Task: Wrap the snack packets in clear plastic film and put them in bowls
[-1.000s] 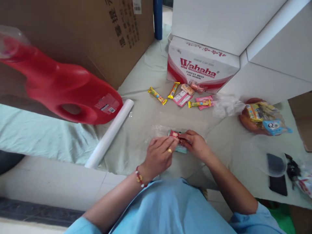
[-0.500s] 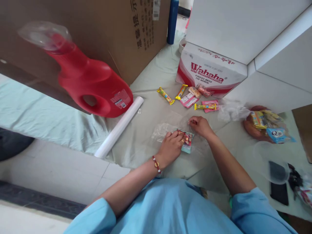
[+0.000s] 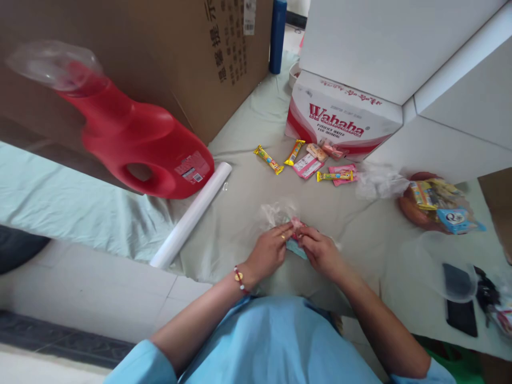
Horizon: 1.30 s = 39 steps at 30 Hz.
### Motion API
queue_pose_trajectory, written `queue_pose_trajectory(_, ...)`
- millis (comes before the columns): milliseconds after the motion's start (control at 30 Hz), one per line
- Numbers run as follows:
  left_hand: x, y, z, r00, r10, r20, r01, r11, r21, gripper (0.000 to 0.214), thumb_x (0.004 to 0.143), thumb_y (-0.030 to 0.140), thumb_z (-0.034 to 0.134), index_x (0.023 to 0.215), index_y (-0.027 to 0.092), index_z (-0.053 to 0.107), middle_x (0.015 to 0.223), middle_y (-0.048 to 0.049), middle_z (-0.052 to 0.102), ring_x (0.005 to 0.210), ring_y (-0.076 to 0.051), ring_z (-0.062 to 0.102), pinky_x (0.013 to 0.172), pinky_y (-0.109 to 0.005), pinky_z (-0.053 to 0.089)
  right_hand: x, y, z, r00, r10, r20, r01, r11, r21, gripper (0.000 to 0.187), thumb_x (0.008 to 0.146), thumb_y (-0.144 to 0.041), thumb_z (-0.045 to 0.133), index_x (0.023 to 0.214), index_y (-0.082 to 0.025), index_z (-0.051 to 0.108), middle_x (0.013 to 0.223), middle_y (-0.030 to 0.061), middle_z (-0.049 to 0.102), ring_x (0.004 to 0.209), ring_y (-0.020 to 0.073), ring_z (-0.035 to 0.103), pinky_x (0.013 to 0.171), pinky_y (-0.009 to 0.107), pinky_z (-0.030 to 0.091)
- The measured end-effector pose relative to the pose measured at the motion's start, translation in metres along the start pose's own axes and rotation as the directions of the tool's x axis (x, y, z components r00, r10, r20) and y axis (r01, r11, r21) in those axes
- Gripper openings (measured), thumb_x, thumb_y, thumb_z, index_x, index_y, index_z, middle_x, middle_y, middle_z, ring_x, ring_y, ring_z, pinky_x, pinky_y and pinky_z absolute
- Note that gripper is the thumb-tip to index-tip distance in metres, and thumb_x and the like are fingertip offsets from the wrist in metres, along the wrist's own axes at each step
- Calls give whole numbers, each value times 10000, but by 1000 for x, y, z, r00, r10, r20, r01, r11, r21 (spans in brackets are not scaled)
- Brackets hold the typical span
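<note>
A small red and light-blue packet (image 3: 296,248) lies on the cloth with clear plastic film (image 3: 277,212) gathered around it. On its left side, my left hand (image 3: 272,250) has its fingers pressed together against the packet. From the right, my right hand (image 3: 322,252) is closed in a pinch on the film over the packet's top; its fingertips nearly meet those of the left hand. The two hands cover much of the packet. A bunched end of film sticks out beyond the left fingertips.
A white roll (image 3: 192,216) lies to the left, beside a big red jug (image 3: 148,144). Small wrapped snacks (image 3: 308,165) are scattered before the Wahaba carton (image 3: 344,114). To the right are a brown bowl of snacks (image 3: 408,205), a clear plastic lid (image 3: 440,266) and a black phone (image 3: 462,317).
My right hand has come left and nearer to me, bringing film over the packet. My left hand has slid from on top of the packet to its left side. The film is more bunched.
</note>
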<state>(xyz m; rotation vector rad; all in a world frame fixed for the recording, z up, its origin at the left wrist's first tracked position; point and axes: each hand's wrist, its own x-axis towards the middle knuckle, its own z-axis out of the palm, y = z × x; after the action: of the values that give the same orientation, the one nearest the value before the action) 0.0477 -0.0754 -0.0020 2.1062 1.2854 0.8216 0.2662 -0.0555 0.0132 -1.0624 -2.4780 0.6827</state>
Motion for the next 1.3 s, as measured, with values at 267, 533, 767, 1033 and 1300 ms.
queue_pose_trajectory(267,24,0,-47,866,-320,-384,329,943,-43,525,1004,461,550,1452,187,559,1393,-147,655,1279,-277,598,1133,-476,470,1,-10,9,992,-68,105,87,979,-185,297,958,-34,542,893,-228,757,1484,46,655,1187,266,705,978,407,585)
queue_pose_trajectory(533,54,-8,-59,983,79,167,-104,984,143,533,856,129,559,1300,367,732,999,-16,763,1281,-256,593,1290,-615,153,2,-3,6,991,-44,124,62,987,-149,336,983,-44,505,1051,-248,763,1462,37,668,1188,250,700,925,367,592)
queue_pose_trajectory(767,-8,-45,-69,972,99,214,-134,979,155,370,813,89,539,980,306,788,994,-30,766,1165,-242,636,1198,-557,356,-4,-1,11,996,89,25,-87,993,-74,600,944,-41,485,1491,-266,585,1228,107,684,1017,223,694,849,320,589)
queue_pose_trajectory(1033,-3,-42,-51,856,-395,-334,448,889,98,427,990,452,535,1325,209,640,1442,-168,561,1434,-351,456,1201,-599,378,6,2,-3,985,35,168,-22,997,-77,647,860,-28,551,1442,-291,654,1207,83,658,965,206,672,847,295,565)
queue_pose_trajectory(1300,14,3,-55,920,-382,87,371,921,122,57,858,218,604,843,200,656,946,-75,719,954,-251,680,891,-398,532,9,2,-4,984,24,175,-29,999,23,569,929,-24,504,1373,-316,707,1094,58,629,926,179,625,859,274,529)
